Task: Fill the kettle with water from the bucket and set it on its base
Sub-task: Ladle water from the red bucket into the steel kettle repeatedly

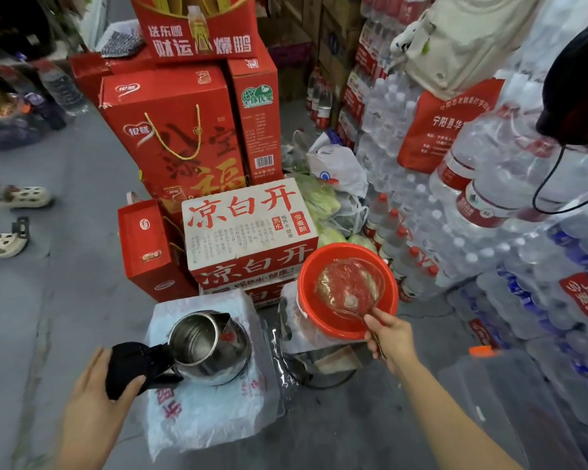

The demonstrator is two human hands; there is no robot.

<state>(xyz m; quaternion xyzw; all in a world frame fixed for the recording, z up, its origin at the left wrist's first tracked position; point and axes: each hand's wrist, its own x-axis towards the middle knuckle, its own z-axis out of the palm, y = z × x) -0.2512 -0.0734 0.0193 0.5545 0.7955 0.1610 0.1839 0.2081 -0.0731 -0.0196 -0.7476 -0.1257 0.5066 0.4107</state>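
Note:
A steel kettle [211, 347] with a black handle stands open on a plastic-wrapped pack [204, 408], its black lid swung back. My left hand [99, 395] holds that lid and handle end from the left. To the right a red bucket [314, 313] holds water. My right hand [392, 337] grips the thin handle of a clear scoop [350, 286] that lies inside the bucket, bowl down in the water. The kettle's base is not visible.
Red gift boxes [170, 137] and a white carton [248, 228] are stacked just behind the kettle. Shrink-wrapped water bottle packs [489, 232] wall the right side. A black cable [323, 381] lies below the bucket. Someone's shoes [4, 242] stand at the far left on grey floor.

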